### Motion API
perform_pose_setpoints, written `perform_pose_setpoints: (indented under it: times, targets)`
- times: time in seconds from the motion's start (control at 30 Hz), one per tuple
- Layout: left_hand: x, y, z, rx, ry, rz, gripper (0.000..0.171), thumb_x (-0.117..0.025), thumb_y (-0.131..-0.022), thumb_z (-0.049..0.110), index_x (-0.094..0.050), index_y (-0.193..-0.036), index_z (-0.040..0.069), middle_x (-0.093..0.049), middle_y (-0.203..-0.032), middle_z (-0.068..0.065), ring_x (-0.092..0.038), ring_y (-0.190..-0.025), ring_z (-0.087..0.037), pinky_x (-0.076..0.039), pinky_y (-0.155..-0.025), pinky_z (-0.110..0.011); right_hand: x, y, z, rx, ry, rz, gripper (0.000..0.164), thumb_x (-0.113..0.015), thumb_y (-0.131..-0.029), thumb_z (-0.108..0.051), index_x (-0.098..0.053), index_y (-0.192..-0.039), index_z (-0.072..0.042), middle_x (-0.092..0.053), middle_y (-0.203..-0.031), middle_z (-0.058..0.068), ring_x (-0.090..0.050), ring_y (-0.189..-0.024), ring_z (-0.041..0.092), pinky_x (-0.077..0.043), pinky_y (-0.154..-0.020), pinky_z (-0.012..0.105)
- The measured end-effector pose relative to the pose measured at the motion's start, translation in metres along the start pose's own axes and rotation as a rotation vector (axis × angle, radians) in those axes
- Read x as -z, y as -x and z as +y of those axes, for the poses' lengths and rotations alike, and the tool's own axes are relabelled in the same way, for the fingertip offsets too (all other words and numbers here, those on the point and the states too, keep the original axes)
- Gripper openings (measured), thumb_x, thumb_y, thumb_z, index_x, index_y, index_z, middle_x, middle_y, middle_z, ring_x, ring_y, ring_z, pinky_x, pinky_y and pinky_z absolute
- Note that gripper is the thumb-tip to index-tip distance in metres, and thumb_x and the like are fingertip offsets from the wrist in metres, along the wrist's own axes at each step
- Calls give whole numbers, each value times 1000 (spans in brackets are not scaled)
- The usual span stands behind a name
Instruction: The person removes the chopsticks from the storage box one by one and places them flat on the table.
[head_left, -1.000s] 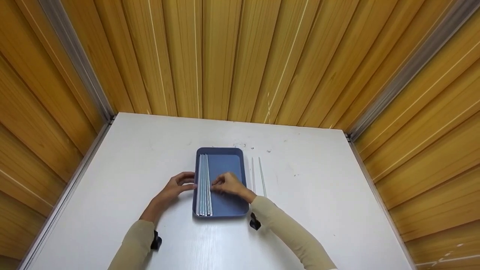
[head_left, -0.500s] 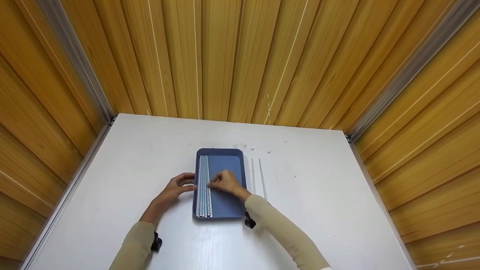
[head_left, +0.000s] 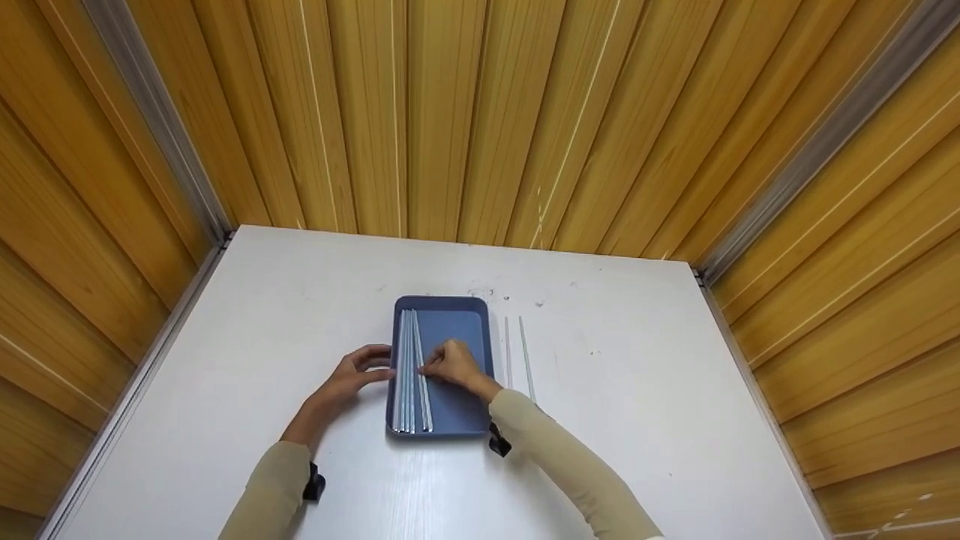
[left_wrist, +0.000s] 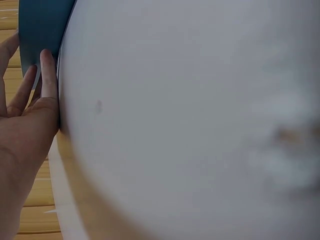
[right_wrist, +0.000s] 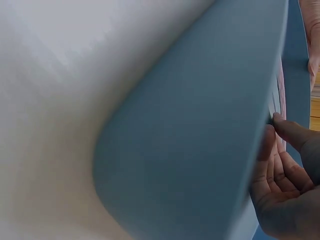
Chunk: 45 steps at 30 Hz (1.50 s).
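Chopsticks (head_left: 405,379): most are lying lengthwise in the blue tray (head_left: 459,326), bunched along its left long wall. Your right hand (head_left: 455,366) is reaching in over the right wall and pinching at the splayed chopstick (head_left: 427,409) on the bunch's right edge, thumb and fingertips closing on it around mid-length. Could be two sticks sitting tight together; can't tell. Its far end is meeting the bunch, its near end is angling right, leaving a narrow gap. So the bunch is lying just left of your pinch, and bare tray floor is showing to the right. Right wrist view is showing thumb and finger coming together at the sticks, mostly hidden by the tray wall.

Your left hand (head_left: 351,375) isn't grasping any stick: it's resting at the tray's left wall from outside, fingers extended and touching, thumb at the rim. Tray is sitting flat on the white table (head_left: 622,390). Two loose chopsticks (head_left: 526,352) are lying on the table right of the tray, slightly apart from each other, near ends running behind your right sleeve (head_left: 570,457).
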<state>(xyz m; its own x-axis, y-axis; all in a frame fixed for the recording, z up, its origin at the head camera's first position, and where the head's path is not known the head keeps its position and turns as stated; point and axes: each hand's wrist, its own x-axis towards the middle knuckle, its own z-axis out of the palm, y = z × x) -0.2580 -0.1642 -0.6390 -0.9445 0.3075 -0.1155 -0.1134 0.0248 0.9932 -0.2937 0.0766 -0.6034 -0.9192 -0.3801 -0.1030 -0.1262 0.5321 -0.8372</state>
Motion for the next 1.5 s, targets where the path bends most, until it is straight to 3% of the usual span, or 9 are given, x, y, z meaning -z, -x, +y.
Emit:
perform_pose_setpoints:
  times: [0.3,0.63,0.87,1.13,1.33,1.5]
  targets:
    - [-1,-1,1,14,-31,2,63,-78,-91,15,-50,-145,-1,-58,-142,-23,-57,-131,-26,-46,-102,-20,10,5,0,28,15,-26,14,-84,-82,-3,-77,-82,10,-74,-73,25,-57,-48,5,-44,-46,12]
    - [3,1,2,-23,-37,-15,63,-75,-94,11,-46,-147,-6,-54,-144,-29,-52,-135,-37,-45,-100,-16,23,8,6,-16,41,-51,16,-85,-81,-4,-76,-83,9,-76,-75,23,-57,-48,2,-48,-47,14]
    - [3,1,3,-13,-40,-8,63,-75,-93,11,-47,-146,-5,-55,-143,-28,-56,-132,-31,-45,-99,-16,22,11,7,-9,101,18,15,-88,-75,-3,-78,-80,7,-75,-71,19,-53,-48,-1,-44,-48,13]
    - [3,1,1,10,-24,8,63,-77,-91,13,-49,-145,-3,-57,-141,-25,-59,-126,-20,-47,-100,-17,21,15,8,106,225,99,9,-83,-71,-4,-79,-76,3,-77,-73,15,-51,-56,0,-46,-56,14]
    - [3,2,0,6,-11,9,63,-78,-91,14,-49,-144,-4,-59,-139,-24,-60,-126,-21,-46,-100,-16,24,17,11,50,93,41,12,-73,-80,-4,-77,-83,7,-75,-73,19,-55,-49,-1,-52,-49,16]
    - [2,2,1,15,-25,9,63,-78,-91,15,-50,-145,-2,-59,-140,-23,-57,-131,-27,-45,-100,-16,27,20,5,-22,-32,18,17,-69,-86,-5,-73,-92,10,-75,-77,15,-60,-53,4,-57,-50,22]
